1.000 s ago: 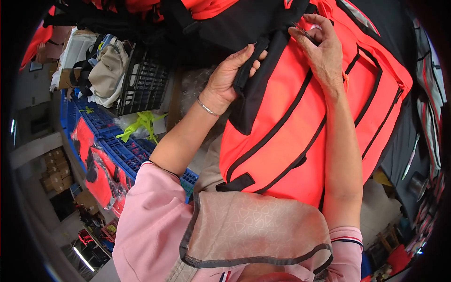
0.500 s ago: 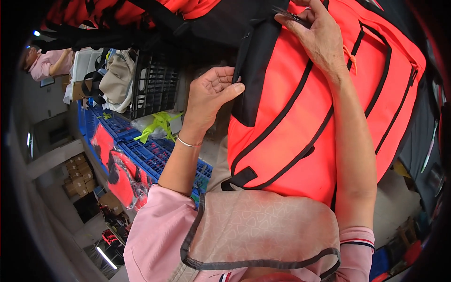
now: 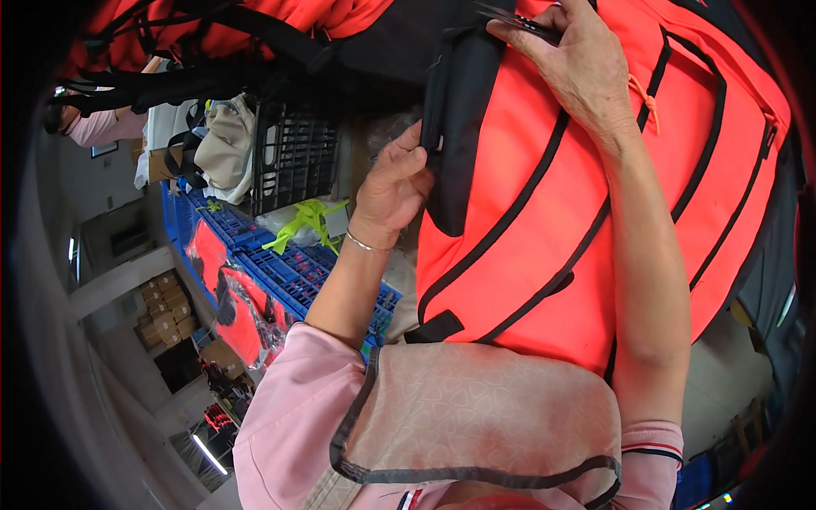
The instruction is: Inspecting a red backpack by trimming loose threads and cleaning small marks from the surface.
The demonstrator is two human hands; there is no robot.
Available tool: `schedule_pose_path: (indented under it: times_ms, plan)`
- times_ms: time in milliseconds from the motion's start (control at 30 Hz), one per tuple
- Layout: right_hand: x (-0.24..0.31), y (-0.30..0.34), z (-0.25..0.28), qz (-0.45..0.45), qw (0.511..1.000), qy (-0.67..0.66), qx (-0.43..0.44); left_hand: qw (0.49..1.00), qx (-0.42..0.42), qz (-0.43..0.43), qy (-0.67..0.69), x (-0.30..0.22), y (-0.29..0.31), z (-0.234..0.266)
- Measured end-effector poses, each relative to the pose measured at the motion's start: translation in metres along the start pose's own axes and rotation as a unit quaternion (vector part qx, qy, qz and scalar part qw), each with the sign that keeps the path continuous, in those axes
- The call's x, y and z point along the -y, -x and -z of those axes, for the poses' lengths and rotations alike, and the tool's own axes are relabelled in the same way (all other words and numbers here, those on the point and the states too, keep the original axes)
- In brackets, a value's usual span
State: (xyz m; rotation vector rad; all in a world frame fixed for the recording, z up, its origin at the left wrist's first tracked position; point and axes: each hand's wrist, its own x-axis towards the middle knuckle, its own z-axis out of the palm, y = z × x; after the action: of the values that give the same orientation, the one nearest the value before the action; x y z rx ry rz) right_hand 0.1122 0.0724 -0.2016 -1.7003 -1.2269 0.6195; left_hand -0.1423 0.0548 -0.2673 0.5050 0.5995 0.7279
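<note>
A bright orange-red backpack [image 3: 518, 246] with black piping lies in front of me, a black mesh-like side panel [image 3: 459, 144] along its left edge. At that edge my left hand [image 3: 393, 189] is closed, thumb and fingers pinching the black fabric border. My right hand [image 3: 591, 76] is over the upper part of the backpack, closed around small dark thread snips [image 3: 529, 24]. Their pointed blades stick out to the left, above the black panel. An orange cord pull [image 3: 649, 102] hangs just right of my right wrist.
More orange and black bags [image 3: 229, 30] are heaped at the upper left. A black plastic crate [image 3: 296, 157] stands beside blue crates [image 3: 289, 276], with yellow-green strips [image 3: 308, 225] and bagged red pieces [image 3: 246, 319] on them. Cardboard boxes [image 3: 166, 310] are stacked farther off. A person's pink sleeve [image 3: 106, 127] shows far left.
My left hand has shifted slightly down and its thumb has drawn in against the fingers at the black edge. The right hand with the snips has barely moved. The whole view has shifted slightly.
</note>
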Motion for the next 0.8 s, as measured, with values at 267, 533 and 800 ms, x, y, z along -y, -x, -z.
schedule_pose_path:
  times_ms: [267,533,800]
  plan:
    - [-0.026,-0.003,-0.009,0.027,0.999,0.006,-0.016,0.999,0.03,0.012,-0.024,-0.005,0.0,-0.002]
    - [-0.025,-0.013,0.006,0.041,0.998,-0.017,0.043,0.856,-0.106,-0.24,-0.445,-0.025,-0.02,-0.053]
    - [-0.003,0.046,0.121,0.035,0.988,-0.151,0.006,0.826,-0.181,-0.219,-0.487,-0.048,-0.054,-0.041]
